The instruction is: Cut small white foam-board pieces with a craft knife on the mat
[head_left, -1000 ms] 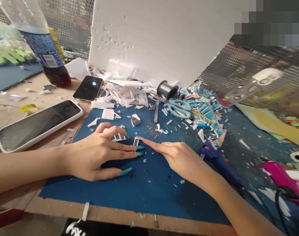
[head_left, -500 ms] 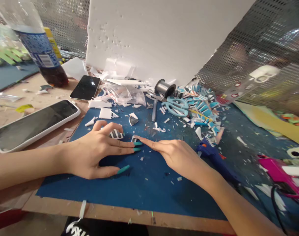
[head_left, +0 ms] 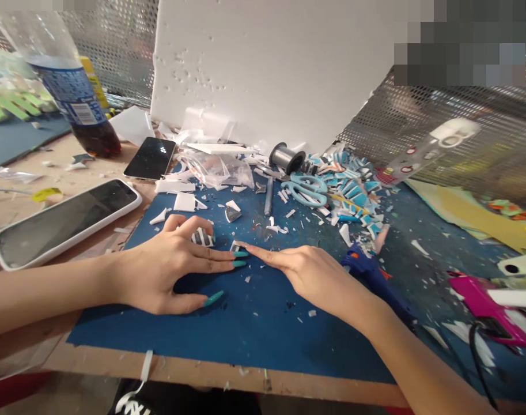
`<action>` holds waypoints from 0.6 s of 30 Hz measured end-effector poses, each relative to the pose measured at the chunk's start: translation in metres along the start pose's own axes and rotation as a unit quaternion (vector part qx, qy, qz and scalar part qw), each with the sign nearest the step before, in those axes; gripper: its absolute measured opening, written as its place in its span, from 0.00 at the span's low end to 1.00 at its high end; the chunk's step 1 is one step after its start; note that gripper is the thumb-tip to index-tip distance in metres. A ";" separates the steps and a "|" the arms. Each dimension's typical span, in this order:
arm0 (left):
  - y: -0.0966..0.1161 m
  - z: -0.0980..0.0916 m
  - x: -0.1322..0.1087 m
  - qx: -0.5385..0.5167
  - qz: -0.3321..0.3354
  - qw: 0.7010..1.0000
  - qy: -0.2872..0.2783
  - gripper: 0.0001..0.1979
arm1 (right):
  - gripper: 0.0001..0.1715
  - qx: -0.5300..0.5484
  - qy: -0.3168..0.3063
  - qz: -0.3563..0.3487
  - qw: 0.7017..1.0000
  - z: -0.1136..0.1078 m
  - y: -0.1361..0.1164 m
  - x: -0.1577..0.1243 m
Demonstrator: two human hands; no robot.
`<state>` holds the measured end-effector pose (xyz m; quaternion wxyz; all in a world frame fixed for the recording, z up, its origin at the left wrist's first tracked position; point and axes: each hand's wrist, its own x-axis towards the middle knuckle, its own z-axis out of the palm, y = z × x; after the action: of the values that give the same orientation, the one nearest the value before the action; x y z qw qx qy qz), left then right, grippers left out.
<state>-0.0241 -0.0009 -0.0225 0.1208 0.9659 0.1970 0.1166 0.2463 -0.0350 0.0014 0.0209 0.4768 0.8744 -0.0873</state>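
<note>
My left hand [head_left: 171, 266] lies palm down on the blue cutting mat [head_left: 159, 337], fingers stretched and thumb apart, with long teal nails. Two of its fingertips touch a small grey-and-white piece [head_left: 235, 245]. From the right, my right hand [head_left: 308, 271] reaches in with the index finger stretched out, its tip resting on the same piece. The other fingers of that hand are mostly hidden beneath it. A black-and-white striped piece [head_left: 201, 237] lies by the bent fingers of my left hand, partly covered. Beyond is a small grey-and-white scrap [head_left: 233, 214].
Blue-handled scissors [head_left: 306, 190], a wire spool [head_left: 287, 157] and a heap of blue-white scraps [head_left: 353, 187] lie behind. A dark blue glue gun [head_left: 377, 282] is at right. Two phones, one a white-cased phone [head_left: 68, 222], and a cola bottle [head_left: 79, 104] stand left.
The view has shifted very slightly. Both hands stay in nearly the same place, fingertips still at the small grey-and-white piece.
</note>
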 end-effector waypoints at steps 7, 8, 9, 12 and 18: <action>-0.002 0.000 0.001 -0.006 -0.001 1.000 -0.010 0.28 | 0.39 0.015 -0.008 0.008 1.000 -0.006 0.000 -0.006; -0.002 0.000 0.001 -0.007 -0.002 1.000 -0.011 0.28 | 0.38 0.018 -0.010 0.015 1.000 -0.006 0.002 -0.007; -0.002 0.000 0.001 -0.009 -0.001 1.000 -0.011 0.28 | 0.37 0.022 -0.011 0.021 0.999 -0.007 0.004 -0.009; -0.003 0.001 0.001 -0.014 0.007 1.000 -0.005 0.28 | 0.33 0.040 -0.009 0.027 0.999 -0.009 0.012 -0.013; -0.003 0.004 -0.001 0.008 0.033 0.999 0.016 0.27 | 0.32 0.035 0.005 0.039 0.999 -0.015 0.020 -0.010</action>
<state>-0.0255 0.0008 -0.0271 0.1056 0.9708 0.1678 0.1348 0.2688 -0.0301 0.0145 0.0035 0.5111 0.8519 -0.1144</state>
